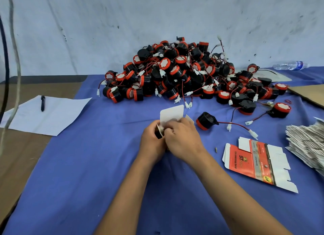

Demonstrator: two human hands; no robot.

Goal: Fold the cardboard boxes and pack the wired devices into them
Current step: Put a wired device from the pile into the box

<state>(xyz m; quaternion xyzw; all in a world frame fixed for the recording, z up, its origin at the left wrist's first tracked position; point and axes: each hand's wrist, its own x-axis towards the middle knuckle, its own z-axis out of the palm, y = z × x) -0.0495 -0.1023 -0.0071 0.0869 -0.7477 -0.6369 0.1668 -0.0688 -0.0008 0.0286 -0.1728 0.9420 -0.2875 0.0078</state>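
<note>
Head view. The person's left hand (152,140) and right hand (182,135) meet at the centre of the blue-covered surface (87,164), both curled round a small cardboard box (171,116) whose white flap stands up at 12 o'clock above the fingers. A dark item shows between the left fingers; whether it is a device cannot be told.

The pile of wired devices (184,73) lies at 12 o'clock, well apart from the hands. One loose device (206,120) lies at 2 o'clock, just beside the right hand. A flat printed box blank (254,163) lies at 4 o'clock; a stack of blanks (308,145) lies at 3 o'clock.

Handling judgement: the box is light, thin card that creases easily; hold it by its folded edges. The device looks rigid; hold its body, not the thin leads.
</note>
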